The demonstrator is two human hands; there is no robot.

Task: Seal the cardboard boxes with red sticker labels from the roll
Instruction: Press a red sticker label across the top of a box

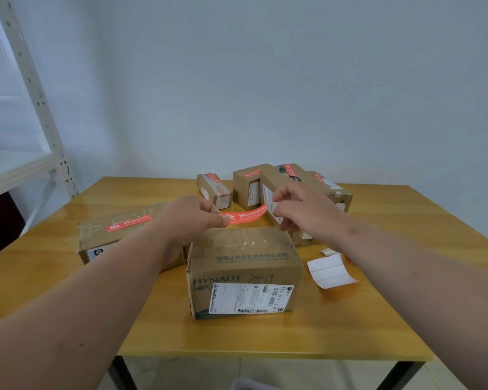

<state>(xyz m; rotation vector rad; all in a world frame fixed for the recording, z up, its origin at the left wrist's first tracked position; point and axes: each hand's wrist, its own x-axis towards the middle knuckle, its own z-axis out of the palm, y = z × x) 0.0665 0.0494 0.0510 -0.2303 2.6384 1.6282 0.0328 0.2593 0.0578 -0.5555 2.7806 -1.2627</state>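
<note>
A red sticker label [247,215] hangs stretched between my two hands, just above and behind the top of a brown cardboard box [243,273] printed with green letters. My left hand [192,218] pinches the label's left end. My right hand [302,206] pinches its right end. The box top [243,240] carries clear tape and no red label. A strip of white backing paper [331,271] from the roll lies on the table right of the box; the roll itself is hidden behind my right forearm.
A flat box [119,235] with a red label lies at the left. Several labelled boxes [265,184] stand at the back of the yellow wooden table [265,339]. A metal shelf rack [34,108] stands at the far left.
</note>
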